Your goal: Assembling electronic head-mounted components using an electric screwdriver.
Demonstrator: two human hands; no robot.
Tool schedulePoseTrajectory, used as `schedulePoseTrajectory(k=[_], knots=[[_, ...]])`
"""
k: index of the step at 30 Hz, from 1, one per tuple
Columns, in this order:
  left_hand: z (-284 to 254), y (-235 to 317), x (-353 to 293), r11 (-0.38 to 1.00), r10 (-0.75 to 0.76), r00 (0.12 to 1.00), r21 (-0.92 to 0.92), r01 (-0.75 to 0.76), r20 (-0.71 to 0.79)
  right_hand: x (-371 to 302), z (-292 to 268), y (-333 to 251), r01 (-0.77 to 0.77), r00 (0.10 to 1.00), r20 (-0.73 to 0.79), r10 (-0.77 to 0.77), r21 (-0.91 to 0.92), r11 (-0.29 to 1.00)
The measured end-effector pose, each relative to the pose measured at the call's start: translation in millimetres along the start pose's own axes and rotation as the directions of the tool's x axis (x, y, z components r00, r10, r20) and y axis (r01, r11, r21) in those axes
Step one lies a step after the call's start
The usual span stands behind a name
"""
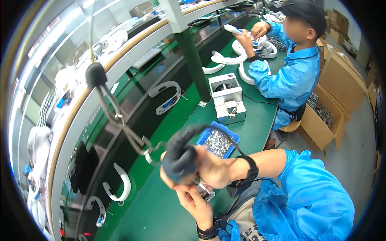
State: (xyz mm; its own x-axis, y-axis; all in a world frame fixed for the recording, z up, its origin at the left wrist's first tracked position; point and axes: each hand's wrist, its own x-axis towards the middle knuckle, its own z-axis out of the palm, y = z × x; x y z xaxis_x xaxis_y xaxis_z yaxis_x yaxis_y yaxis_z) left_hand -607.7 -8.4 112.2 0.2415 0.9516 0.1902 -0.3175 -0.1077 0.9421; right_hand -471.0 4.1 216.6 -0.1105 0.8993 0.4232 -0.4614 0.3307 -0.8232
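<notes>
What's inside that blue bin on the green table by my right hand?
Many small silvery pieces lie heaped in the blue bin. They cover its floor, and your right hand hides part of its near side, so I can't see there.

The right hand and the black handheld tool gripped in it are blurred. The metal piece in the left hand is partly hidden. The metal parts in the blue bin are too small to be identified.

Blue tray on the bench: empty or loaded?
Loaded: the blue tray shows a spread of small shiny metal parts inside its rim. Depth of fill: cannot tell.
</notes>
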Motion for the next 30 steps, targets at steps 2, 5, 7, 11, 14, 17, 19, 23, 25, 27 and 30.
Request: schedulePoseTrajectory(k=[2, 5, 7, 11, 14, 17, 19, 23, 25, 27, 30], knots=[[-3.9, 12.1, 2.9, 0.985, -0.162, 0.987, 0.053, 0.163, -0.019, -10.0, -26.2, -16.4, 0.109, 0.983, -0.153, -0.103, 0.034, 0.993], [-15.3, 7.0, 3.3, 0.995, -0.081, 0.995, 0.057, 0.085, -0.060, -8.4, -99.4, -34.2, 0.267, 0.838, -0.391, -0.381, -0.314, 0.911], [-5.9, 7.0, 4.0, 0.996, -0.077, 0.997, 0.051, 0.078, -0.028, -27.3, -164.1, -38.1, 0.270, 0.787, -0.427, -0.445, -0.410, 0.871], [1.3, 7.2, 7.4, 0.988, -0.118, 0.993, 0.103, 0.117, 0.001, -34.3, -226.2, -20.2, 0.258, 0.743, -0.486, -0.461, -0.428, 0.866], [6.3, 7.7, 7.7, 0.983, -0.135, 0.990, 0.127, 0.129, 0.039, -36.8, -240.3, -10.8, 0.187, 0.744, -0.487, -0.458, -0.505, 0.842], [10.3, 11.6, 8.3, 0.983, -0.162, 0.985, 0.103, 0.155, 0.065, -36.5, -239.4, -9.5, 0.102, 0.762, -0.486, -0.427, -0.561, 0.821], [9.9, 12.6, 7.1, 0.982, -0.175, 0.982, 0.085, 0.169, 0.074, -33.7, -234.9, -14.4, 0.037, 0.783, -0.510, -0.357, -0.534, 0.845], [7.7, 9.4, 5.9, 0.979, -0.201, 0.974, 0.053, 0.196, 0.106, -35.0, -224.1, -16.4, -0.049, 0.779, -0.589, -0.215, -0.400, 0.915], [2.7, 3.8, 5.5, 0.980, -0.195, 0.971, 0.069, 0.187, 0.137, -37.8, -207.1, -15.9, 0.010, 0.760, -0.626, -0.175, -0.259, 0.966], [5.5, 3.0, 6.5, 0.982, -0.189, 0.968, 0.045, 0.185, 0.165, -37.5, -172.3, -26.4, 0.174, 0.798, -0.549, -0.250, -0.188, 0.967], [4.4, 2.1, 7.2, 0.980, -0.198, 0.960, 0.039, 0.194, 0.196, -23.9, -97.0, -37.3, 0.340, 0.814, -0.491, -0.311, -0.031, 0.940]])
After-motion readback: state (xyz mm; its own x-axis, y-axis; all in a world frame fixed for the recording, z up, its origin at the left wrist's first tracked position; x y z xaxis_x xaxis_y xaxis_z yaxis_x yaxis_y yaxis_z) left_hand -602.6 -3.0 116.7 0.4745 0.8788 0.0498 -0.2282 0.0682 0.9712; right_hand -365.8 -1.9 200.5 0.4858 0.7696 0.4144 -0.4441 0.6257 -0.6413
